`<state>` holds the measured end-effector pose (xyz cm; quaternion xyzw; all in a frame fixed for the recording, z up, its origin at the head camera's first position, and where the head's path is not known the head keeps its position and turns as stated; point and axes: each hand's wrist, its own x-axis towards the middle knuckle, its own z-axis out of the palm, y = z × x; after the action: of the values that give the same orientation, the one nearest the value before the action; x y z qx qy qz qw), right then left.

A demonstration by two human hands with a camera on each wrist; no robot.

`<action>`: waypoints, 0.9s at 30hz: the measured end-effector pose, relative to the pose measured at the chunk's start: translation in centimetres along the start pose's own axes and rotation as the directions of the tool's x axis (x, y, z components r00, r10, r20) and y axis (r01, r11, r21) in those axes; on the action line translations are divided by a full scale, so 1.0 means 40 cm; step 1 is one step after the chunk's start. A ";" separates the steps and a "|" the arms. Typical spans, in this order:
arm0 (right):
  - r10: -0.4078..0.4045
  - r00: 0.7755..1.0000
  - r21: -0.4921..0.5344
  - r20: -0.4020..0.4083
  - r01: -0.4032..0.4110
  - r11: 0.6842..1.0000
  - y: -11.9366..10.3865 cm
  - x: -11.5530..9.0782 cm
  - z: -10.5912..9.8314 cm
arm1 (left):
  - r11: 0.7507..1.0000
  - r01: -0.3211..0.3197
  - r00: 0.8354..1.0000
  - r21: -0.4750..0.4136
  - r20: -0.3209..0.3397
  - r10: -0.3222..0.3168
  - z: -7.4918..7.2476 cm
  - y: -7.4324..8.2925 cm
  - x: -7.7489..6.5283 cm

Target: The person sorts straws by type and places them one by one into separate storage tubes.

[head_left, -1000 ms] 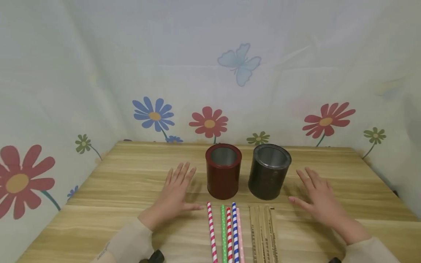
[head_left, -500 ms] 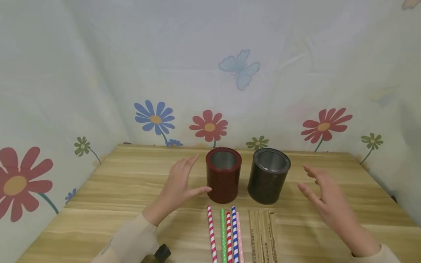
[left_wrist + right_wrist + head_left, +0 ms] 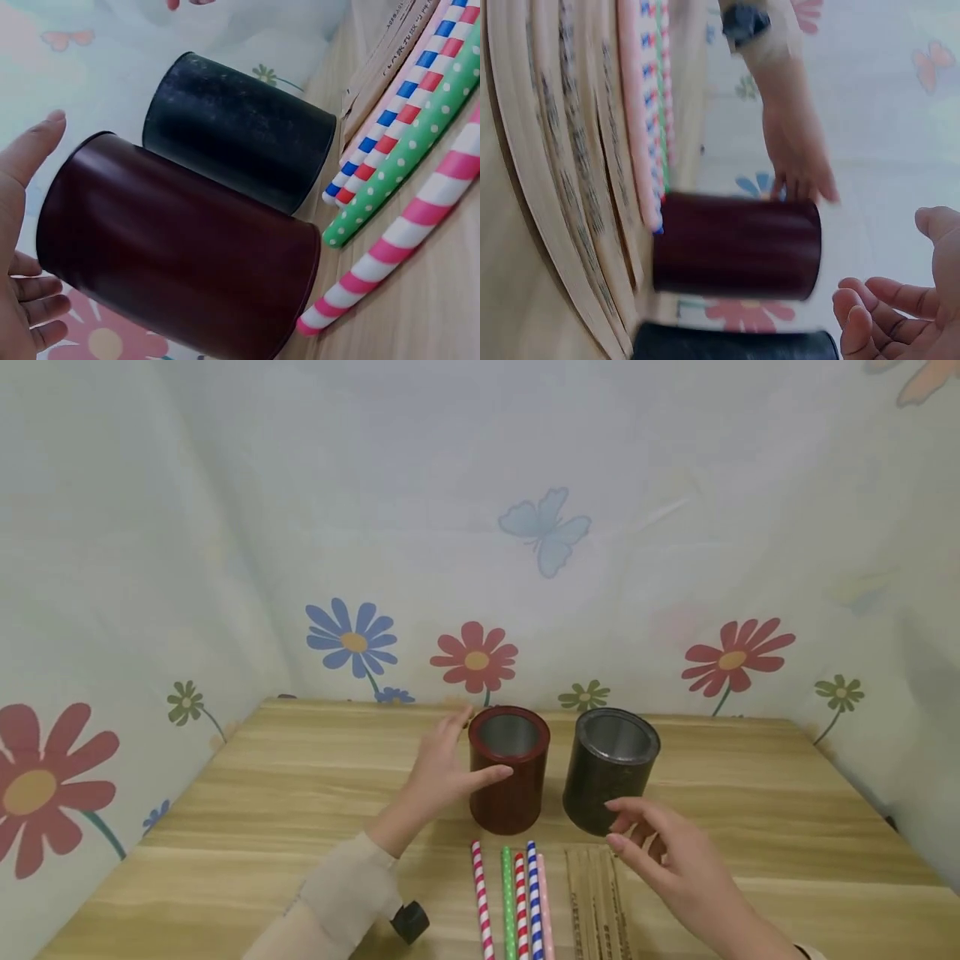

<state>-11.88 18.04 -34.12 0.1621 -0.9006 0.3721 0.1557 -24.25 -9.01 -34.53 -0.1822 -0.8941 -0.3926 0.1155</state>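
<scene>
A dark red can (image 3: 507, 785) stands upright with its top uncovered. My left hand (image 3: 442, 768) is at its left side, thumb stretched across the front near the rim and fingers toward the back. In the left wrist view that hand (image 3: 22, 247) has straight, spread fingers beside the can; contact is unclear. A black can (image 3: 609, 772), also without a lid, stands to the right. My right hand (image 3: 678, 868) hovers in front of it with loosely bent fingers, above the slim brown paper-wrapped packets (image 3: 596, 902). It holds nothing in the right wrist view.
Several patterned paper straws (image 3: 513, 902) lie side by side in front of the red can: striped pink, dotted green, striped red, striped blue and pale pink. The wooden table (image 3: 300, 777) meets a flowered cloth backdrop (image 3: 375, 527) at the back and sides.
My left hand has moved right, from the table to the red can. My right hand has risen from the table and moved left, in front of the black can. The cans have not moved.
</scene>
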 end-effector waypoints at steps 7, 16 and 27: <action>0.019 0.973 0.096 0.229 -0.042 0.995 -0.009 -0.009 0.049 | 0.996 0.045 0.999 -0.078 0.001 -0.045 0.025 -0.007 0.006; 0.029 0.932 0.103 0.360 -0.071 0.992 -0.003 -0.007 0.096 | 0.957 0.032 0.999 -0.288 -0.022 -0.040 0.055 -0.027 0.007; 0.076 0.897 -0.012 0.436 -0.079 0.997 0.009 -0.005 0.144 | 0.936 0.010 0.998 -0.351 -0.051 -0.030 0.068 -0.038 0.006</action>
<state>-12.75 14.15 -38.31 0.2057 -0.9171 0.3351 -0.0653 -25.30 -7.87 -37.26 -0.1796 -0.8081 -0.5516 0.1021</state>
